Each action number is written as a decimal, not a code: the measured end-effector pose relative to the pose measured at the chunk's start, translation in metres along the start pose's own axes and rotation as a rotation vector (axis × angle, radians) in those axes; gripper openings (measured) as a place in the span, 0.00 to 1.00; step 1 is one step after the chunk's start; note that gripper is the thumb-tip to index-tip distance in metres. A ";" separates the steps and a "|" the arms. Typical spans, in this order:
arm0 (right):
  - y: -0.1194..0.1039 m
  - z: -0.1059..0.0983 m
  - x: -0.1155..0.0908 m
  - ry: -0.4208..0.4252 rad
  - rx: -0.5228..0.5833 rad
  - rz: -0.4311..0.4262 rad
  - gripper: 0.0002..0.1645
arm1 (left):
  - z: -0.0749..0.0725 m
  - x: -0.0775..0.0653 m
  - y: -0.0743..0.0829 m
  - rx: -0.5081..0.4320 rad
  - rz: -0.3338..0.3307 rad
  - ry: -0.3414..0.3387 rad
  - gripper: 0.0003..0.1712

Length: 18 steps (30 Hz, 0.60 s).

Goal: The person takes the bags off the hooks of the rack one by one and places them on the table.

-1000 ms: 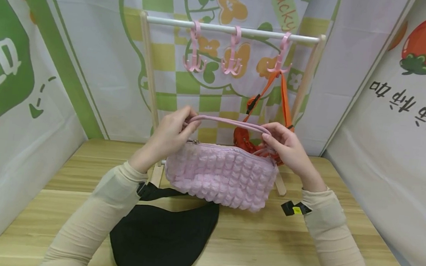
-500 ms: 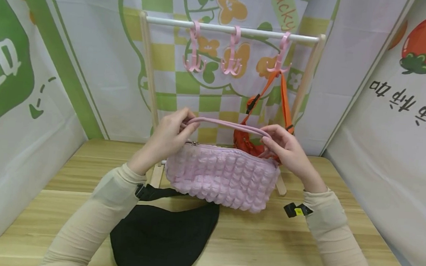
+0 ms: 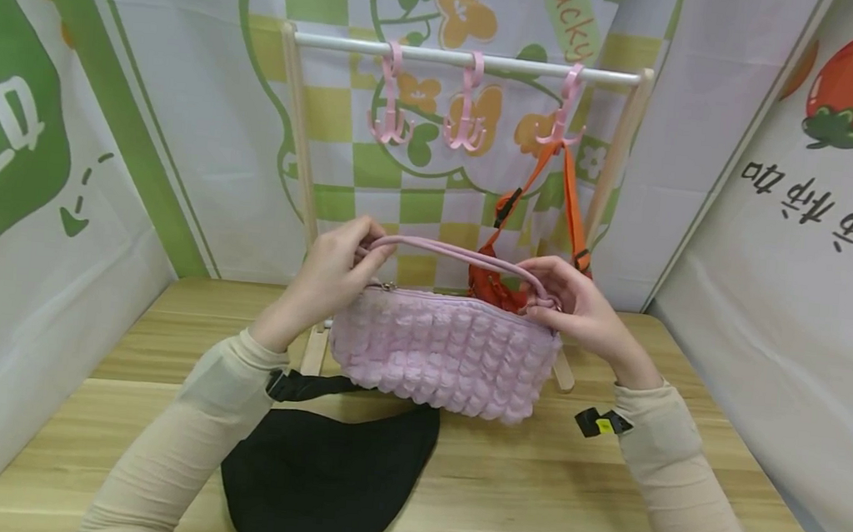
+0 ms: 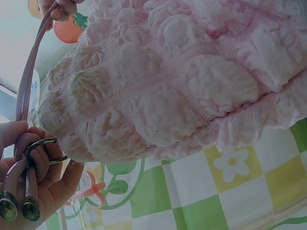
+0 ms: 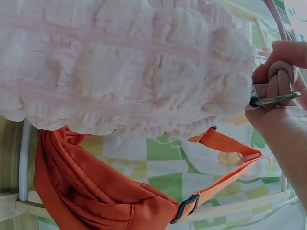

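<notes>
A pink puffy handbag (image 3: 450, 347) hangs upright above the table, its zipper along the top and a thin double strap (image 3: 450, 249) arched over it. My left hand (image 3: 336, 267) pinches the strap near its left end; in the left wrist view a knot with a metal ring (image 4: 41, 151) lies against its fingers. At the other end, my right hand (image 3: 581, 307) holds the strap's right knot (image 5: 282, 79) between thumb and fingers. Behind the bag, an orange waist bag (image 3: 496, 280) dangles from the rightmost pink hook (image 3: 561, 118), partly hidden.
A rack with a metal bar (image 3: 517, 64) and wooden legs stands at the back, bearing two more pink hooks (image 3: 389, 109). A black bag (image 3: 327, 479) with a buckled strap lies on the wooden table (image 3: 528, 508). Printed cloth walls (image 3: 183, 113) enclose the table.
My right hand has slid down the strap toward the bag's right corner, its thumb lower and the knot now showing. The left hand and the bag have barely moved.
</notes>
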State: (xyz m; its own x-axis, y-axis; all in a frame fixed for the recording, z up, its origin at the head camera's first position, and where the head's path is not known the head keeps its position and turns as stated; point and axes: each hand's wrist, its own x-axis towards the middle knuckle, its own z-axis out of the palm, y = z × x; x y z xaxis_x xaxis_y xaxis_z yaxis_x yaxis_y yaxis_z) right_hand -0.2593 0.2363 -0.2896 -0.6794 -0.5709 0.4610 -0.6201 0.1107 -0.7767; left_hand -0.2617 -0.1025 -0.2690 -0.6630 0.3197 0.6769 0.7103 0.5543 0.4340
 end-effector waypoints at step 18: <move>-0.007 0.005 -0.004 0.124 -0.247 -0.029 0.22 | -0.002 -0.004 -0.002 -0.030 -0.002 0.011 0.08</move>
State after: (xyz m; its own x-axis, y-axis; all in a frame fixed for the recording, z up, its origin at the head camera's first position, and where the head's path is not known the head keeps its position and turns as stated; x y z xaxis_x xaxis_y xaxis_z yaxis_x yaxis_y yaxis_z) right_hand -0.2502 0.2333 -0.2883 -0.6931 -0.4746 0.5426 -0.7068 0.2994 -0.6409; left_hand -0.2598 -0.1064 -0.2711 -0.6621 0.3102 0.6822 0.7157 0.5315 0.4530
